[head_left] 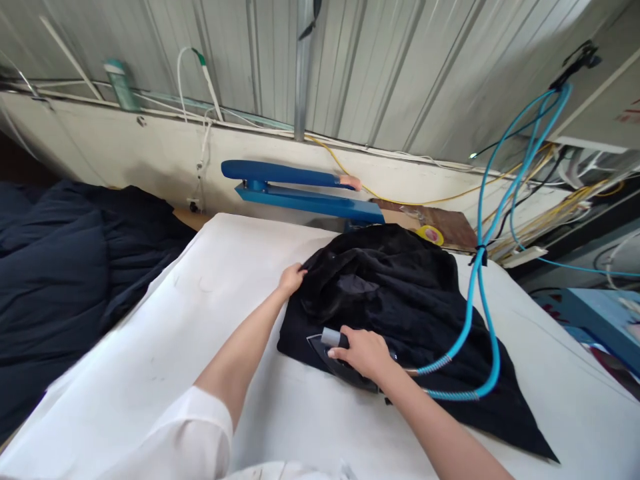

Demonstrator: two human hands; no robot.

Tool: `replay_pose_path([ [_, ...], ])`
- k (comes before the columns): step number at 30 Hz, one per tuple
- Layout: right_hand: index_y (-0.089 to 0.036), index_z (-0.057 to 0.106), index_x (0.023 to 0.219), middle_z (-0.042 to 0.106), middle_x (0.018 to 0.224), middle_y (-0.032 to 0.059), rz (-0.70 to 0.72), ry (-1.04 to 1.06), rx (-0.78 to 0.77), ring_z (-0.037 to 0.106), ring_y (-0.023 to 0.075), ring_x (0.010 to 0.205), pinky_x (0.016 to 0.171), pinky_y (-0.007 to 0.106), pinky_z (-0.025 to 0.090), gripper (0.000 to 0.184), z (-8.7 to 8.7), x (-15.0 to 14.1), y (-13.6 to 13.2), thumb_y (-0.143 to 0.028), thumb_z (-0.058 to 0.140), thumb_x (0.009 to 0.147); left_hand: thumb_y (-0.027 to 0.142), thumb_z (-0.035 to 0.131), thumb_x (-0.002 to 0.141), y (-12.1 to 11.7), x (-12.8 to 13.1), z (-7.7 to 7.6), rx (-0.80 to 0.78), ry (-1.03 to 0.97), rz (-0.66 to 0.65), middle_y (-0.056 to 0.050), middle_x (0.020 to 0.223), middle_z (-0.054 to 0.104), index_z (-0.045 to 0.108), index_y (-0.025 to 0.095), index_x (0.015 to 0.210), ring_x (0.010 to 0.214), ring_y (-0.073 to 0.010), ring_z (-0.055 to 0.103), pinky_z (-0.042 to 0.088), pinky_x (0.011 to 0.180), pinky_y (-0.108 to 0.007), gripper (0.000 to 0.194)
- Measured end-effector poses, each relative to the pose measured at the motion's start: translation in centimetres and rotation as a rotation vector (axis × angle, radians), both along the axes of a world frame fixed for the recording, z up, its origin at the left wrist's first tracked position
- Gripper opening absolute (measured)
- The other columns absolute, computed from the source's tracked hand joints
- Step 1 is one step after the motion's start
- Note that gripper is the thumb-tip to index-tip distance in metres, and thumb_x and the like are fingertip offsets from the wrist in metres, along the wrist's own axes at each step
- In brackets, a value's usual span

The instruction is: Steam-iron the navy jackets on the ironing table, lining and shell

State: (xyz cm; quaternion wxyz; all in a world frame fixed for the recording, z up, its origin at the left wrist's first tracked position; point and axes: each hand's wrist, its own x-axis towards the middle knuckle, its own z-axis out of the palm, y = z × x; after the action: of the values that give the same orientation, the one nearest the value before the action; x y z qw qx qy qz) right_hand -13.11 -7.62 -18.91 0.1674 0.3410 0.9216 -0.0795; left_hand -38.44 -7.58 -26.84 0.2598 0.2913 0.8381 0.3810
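A black garment lies bunched at its far side and flatter near me on the white-covered table. My left hand pinches the garment's left edge. My right hand is wrapped around the handle of a steam iron, whose dark soleplate rests on the flat near part of the cloth with its tip toward the left. Two light blue hoses run from the back of the iron up to the right. Fingers of my right hand partly cover the handle.
Behind the table stands a blue sleeve-pressing board. A yellow tape roll lies beside a brown board. Dark padded clothing is piled at the left. A green bottle stands on the wall ledge. The blue hoses hang across the right side.
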Motion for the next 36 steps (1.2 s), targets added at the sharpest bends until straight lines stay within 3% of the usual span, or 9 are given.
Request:
replay_pose_path([
  [5,-0.026,0.055,0.095,0.066,0.087,0.0074,-0.013,-0.010,-0.012,0.060,0.0269,0.083,0.065,0.032,0.039,0.050,0.0,-1.0,-0.4,-0.067,0.042,0.070,0.036,0.033,0.087,-4.8,-0.3,-1.1,0.039,0.277,0.259,-0.009,0.089,0.063,0.044,0.018,0.104,0.086,-0.0200,0.059,0.041,0.070,-0.029,0.027],
  [7,-0.027,0.056,0.094,0.066,0.087,0.0072,-0.023,-0.007,-0.020,0.060,0.0273,0.084,0.065,0.033,0.039,0.049,0.0,-1.4,-0.6,-0.067,0.042,0.070,0.041,0.037,0.085,-6.6,0.5,-1.4,0.005,0.223,0.242,-0.008,0.082,0.062,0.036,0.015,0.107,0.081,-0.0204,0.060,0.041,0.067,-0.029,0.034],
  [10,-0.027,0.055,0.096,0.066,0.091,0.0072,-0.039,-0.001,-0.032,0.060,0.0274,0.086,0.066,0.033,0.039,0.048,0.2,-1.9,-0.8,-0.066,0.042,0.070,0.048,0.047,0.078,-9.5,2.9,-1.6,-0.093,0.086,0.078,-0.002,0.066,0.060,0.033,0.016,0.104,0.064,-0.0198,0.060,0.039,0.058,-0.027,0.043],
  [12,-0.027,0.055,0.098,0.065,0.093,0.0074,-0.051,0.002,-0.038,0.059,0.0273,0.087,0.067,0.034,0.039,0.049,0.3,-2.3,-0.9,-0.065,0.042,0.071,0.041,0.052,0.076,-11.4,5.1,-1.8,-0.114,0.064,-0.012,0.001,0.062,0.058,0.033,0.019,0.099,0.060,-0.0178,0.059,0.037,0.055,-0.025,0.037],
  [15,-0.027,0.055,0.098,0.065,0.096,0.0072,-0.080,-0.002,-0.038,0.059,0.0276,0.089,0.069,0.034,0.040,0.049,0.5,-3.1,-0.8,-0.065,0.042,0.070,0.027,0.050,0.079,-13.4,8.0,-1.8,-0.131,0.137,0.032,0.001,0.066,0.057,0.034,0.021,0.093,0.064,-0.0160,0.058,0.036,0.056,-0.023,0.022],
  [20,-0.026,0.056,0.095,0.064,0.098,0.0074,-0.089,-0.009,-0.039,0.058,0.0285,0.091,0.070,0.036,0.041,0.049,0.5,-4.9,-1.1,-0.065,0.043,0.069,0.028,0.044,0.083,-14.7,10.3,-1.2,-0.245,0.152,0.165,-0.004,0.074,0.060,0.036,0.021,0.089,0.070,-0.0180,0.059,0.034,0.058,-0.025,0.012],
  [26,-0.025,0.056,0.099,0.063,0.099,0.0096,-0.115,0.006,-0.024,0.058,0.0293,0.092,0.070,0.037,0.042,0.054,0.3,-7.5,-2.0,-0.067,0.040,0.069,0.026,0.043,0.084,-15.6,10.9,-1.0,-0.206,0.130,0.208,-0.004,0.079,0.061,0.037,0.021,0.088,0.074,-0.0166,0.059,0.035,0.060,-0.024,0.009],
  [32,-0.022,0.056,0.103,0.062,0.101,0.0121,-0.254,-0.006,-0.023,0.057,0.0300,0.094,0.071,0.038,0.043,0.059,0.2,-9.1,-1.9,-0.067,0.038,0.070,0.025,0.041,0.084,-16.7,11.6,-0.9,-0.233,0.135,0.167,-0.004,0.082,0.062,0.040,0.022,0.090,0.076,-0.0168,0.059,0.036,0.062,-0.024,0.008],
  [36,-0.022,0.057,0.102,0.061,0.104,0.0121,-0.283,-0.040,-0.067,0.056,0.0297,0.096,0.072,0.037,0.043,0.059,0.7,-8.2,-0.9,-0.068,0.039,0.069,0.030,0.046,0.081,-17.0,8.8,0.5,-0.336,0.131,0.074,-0.008,0.089,0.064,0.045,0.020,0.092,0.084,-0.0209,0.060,0.039,0.064,-0.027,0.015],
])
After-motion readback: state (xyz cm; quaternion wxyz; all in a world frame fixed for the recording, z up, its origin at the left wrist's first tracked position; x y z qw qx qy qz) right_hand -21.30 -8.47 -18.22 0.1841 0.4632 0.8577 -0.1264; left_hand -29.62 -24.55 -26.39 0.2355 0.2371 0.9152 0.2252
